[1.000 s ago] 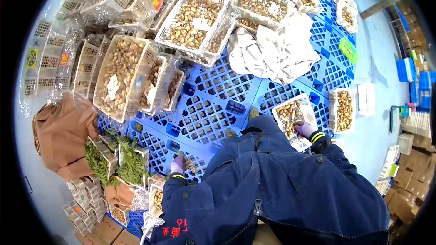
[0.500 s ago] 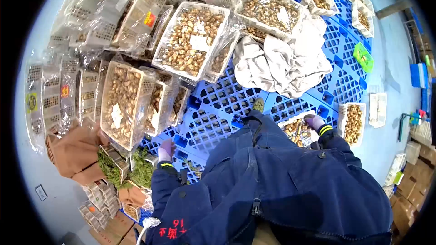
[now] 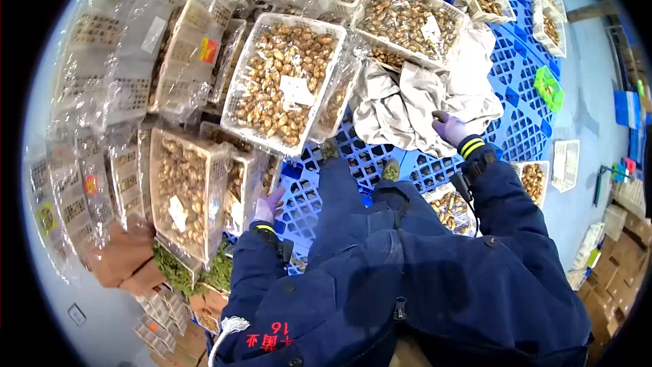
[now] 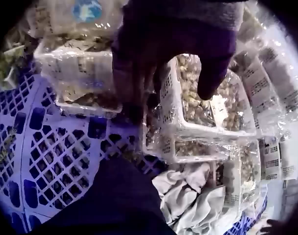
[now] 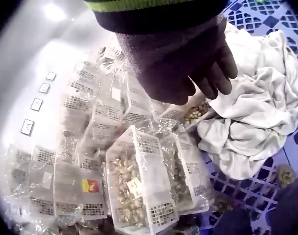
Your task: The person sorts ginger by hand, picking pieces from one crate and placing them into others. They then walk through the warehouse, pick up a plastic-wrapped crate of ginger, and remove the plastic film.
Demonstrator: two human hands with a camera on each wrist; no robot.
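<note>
- Nearest to us was the dark jacket [image 3: 435, 278] of the person bending over the work; we judged the stoop brought both hands within reach of the low things.
- We saw the left hand [image 3: 269, 205] open and empty, fingers and thumb apart, beside a stack of film-wrapped crates [image 3: 216, 204]. We could not tell whether it touched the film; perhaps it was out for balance.
- By the right sleeve, a white tray [image 3: 438, 189] of brown, mushroom-like pieces lay partly hidden; its low rim presumably left them easy to reach.
- The right hand [image 3: 450, 129] was open and held nothing, its fingers loosely bent near the pale cloth [image 3: 468, 95]. We could not make out any contact.
- That cloth lay crumpled on the blue pallets [image 3: 299, 211], against the crates, as though pushed aside. The pallets likely kept everything off the floor.
- Past the left hand, a large white crate [image 3: 242, 68] sat tilted from our view, a paper label [image 3: 297, 90] over its contents, probably placed there for easy reading. Film seemed meant to hold the pieces in.
- Farther off, a green basket [image 3: 558, 100] sat near the pallet edge.
</note>
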